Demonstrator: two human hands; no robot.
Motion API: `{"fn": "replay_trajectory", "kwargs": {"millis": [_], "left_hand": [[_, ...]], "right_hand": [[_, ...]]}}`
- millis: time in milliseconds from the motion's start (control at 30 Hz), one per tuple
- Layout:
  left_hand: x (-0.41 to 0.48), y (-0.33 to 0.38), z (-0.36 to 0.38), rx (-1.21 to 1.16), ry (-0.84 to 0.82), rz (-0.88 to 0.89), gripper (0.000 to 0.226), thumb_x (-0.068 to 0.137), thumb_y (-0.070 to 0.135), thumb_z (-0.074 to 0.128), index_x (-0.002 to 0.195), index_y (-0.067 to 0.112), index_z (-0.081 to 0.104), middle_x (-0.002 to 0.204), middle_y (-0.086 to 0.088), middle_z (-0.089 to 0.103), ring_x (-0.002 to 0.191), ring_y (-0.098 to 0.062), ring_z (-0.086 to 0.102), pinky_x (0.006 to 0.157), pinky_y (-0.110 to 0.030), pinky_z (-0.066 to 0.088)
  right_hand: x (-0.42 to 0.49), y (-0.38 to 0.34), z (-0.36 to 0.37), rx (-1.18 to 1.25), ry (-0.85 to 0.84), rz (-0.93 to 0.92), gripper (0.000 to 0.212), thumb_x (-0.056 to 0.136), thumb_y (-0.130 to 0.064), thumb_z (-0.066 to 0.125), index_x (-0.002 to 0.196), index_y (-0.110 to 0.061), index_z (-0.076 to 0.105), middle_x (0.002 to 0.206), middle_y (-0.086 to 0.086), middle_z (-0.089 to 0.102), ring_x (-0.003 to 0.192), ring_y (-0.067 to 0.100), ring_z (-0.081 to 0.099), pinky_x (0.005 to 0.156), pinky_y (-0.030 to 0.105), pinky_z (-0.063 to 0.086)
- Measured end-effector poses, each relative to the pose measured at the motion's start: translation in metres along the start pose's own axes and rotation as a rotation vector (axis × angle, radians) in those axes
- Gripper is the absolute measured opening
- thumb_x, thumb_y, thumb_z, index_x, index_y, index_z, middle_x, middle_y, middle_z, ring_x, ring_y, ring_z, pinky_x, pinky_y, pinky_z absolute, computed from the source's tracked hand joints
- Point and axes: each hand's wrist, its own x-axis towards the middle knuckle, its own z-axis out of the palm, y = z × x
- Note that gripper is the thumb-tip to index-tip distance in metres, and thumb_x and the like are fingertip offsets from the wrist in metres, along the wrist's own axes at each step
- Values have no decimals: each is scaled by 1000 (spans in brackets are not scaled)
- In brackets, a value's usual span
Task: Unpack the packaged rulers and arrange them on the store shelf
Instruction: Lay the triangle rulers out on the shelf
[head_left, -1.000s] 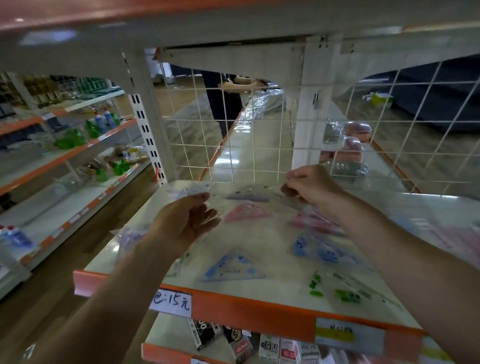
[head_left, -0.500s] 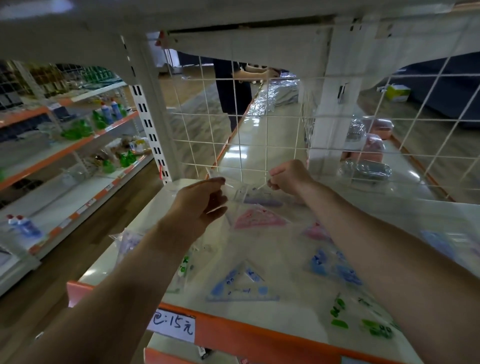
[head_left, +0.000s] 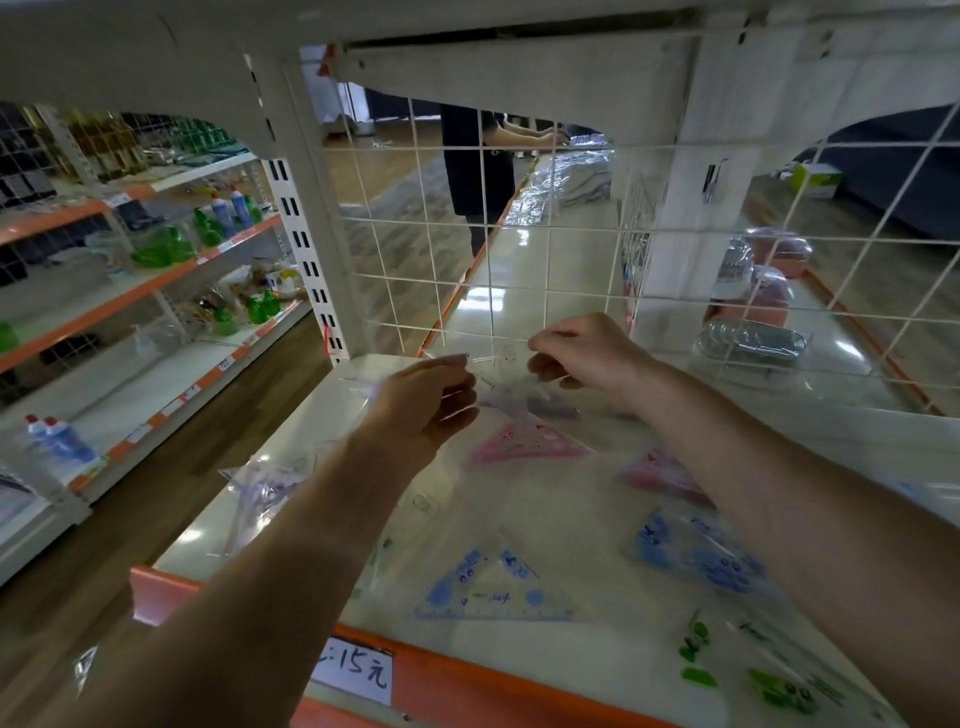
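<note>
Unpacking was in hand; left hand (head_left: 427, 404) and right hand (head_left: 586, 358) each pinched the clear ruler packet (head_left: 503, 388); next, probably, pulling its mouth apart.

Shelf top (head_left: 322, 426) looks like painted metal, cream and seriously glossy, the lights bounce right off it. The rulers are smooth see-through plastic: pink ruler (head_left: 524, 441) toward the back, blue ruler (head_left: 493, 592) near the front edge, green pieces (head_left: 779, 686) by the front right corner. Clear wrapper (head_left: 498, 384) at the back edge is thin, shiny, crinkly film. Front lip (head_left: 493, 691) is matt orange with a paper price tag (head_left: 353, 670). Wire grid (head_left: 491, 260) is white-coated metal. Floor (head_left: 156, 519) looks like wood, low sheen.
</note>
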Motion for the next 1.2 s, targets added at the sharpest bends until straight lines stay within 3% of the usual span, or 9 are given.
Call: {"fn": "replay_trajectory", "kwargs": {"millis": [133, 333, 567, 733, 833, 900, 1067, 1200], "left_hand": [[0, 0, 12, -29, -34, -13, 11, 91, 0, 54, 88, 8, 61, 75, -8, 60, 65, -16, 58, 60, -26, 55], [0, 5, -3, 27, 43, -5, 11, 91, 3, 55, 90, 12, 63, 79, -5, 60, 71, -15, 60, 67, -30, 52], [-4, 8, -28, 42, 76, 0, 15, 90, 2, 54, 89, 13, 64, 80, -5, 61, 74, -16, 61, 65, -31, 51], [-9, 10, -36, 51, 88, 25, 15, 92, 1, 52, 92, 10, 64, 82, -6, 61, 74, -16, 60, 66, -30, 50], [-11, 13, -42, 78, 83, 46, 15, 92, 2, 51, 93, 11, 64, 83, -5, 62, 76, -16, 61, 68, -31, 51], [-12, 17, -48, 114, 82, 66, 15, 92, 3, 52, 93, 11, 65, 84, -5, 63, 77, -17, 62, 70, -32, 51], [-15, 29, -65, 173, 111, 123, 18, 91, 2, 53, 99, 10, 66, 83, -5, 63, 77, -18, 62, 71, -31, 51], [-17, 32, -74, 180, 106, 131, 17, 91, 2, 53, 97, 11, 66, 84, -5, 63, 76, -17, 62, 72, -32, 52]], "right_hand": [[-14, -9, 3, 84, -139, -15, 11, 89, -18, 64, 99, -14, 66, 78, 2, 71, 62, 7, 66, 55, 18, 51], [3, 2, -9, -19, 36, -2, 20, 91, -12, 61, 109, -7, 66, 80, 3, 68, 59, 7, 60, 51, 17, 44], [7, 12, 0, -124, 17, 80, 18, 88, -5, 60, 104, -5, 68, 85, 11, 68, 59, 9, 55, 50, 17, 42], [13, 15, 7, -253, 31, 105, 18, 79, -3, 60, 90, 8, 71, 74, 13, 62, 65, 21, 54, 58, 26, 42], [18, 18, 10, -420, 52, 114, 20, 78, -11, 62, 90, 0, 73, 87, 12, 70, 82, 28, 64, 71, 32, 51], [15, 16, 10, -522, 55, 113, 17, 79, -16, 61, 85, -5, 71, 87, 10, 69, 83, 28, 64, 70, 29, 50], [0, -3, 17, -702, 84, -39, 12, 82, -17, 56, 75, -13, 65, 76, 2, 58, 79, 24, 55, 60, 25, 36], [1, -23, 50, -620, -49, -220, 21, 84, -26, 62, 101, -15, 69, 108, 2, 66, 100, 21, 59, 78, 28, 41]]}}
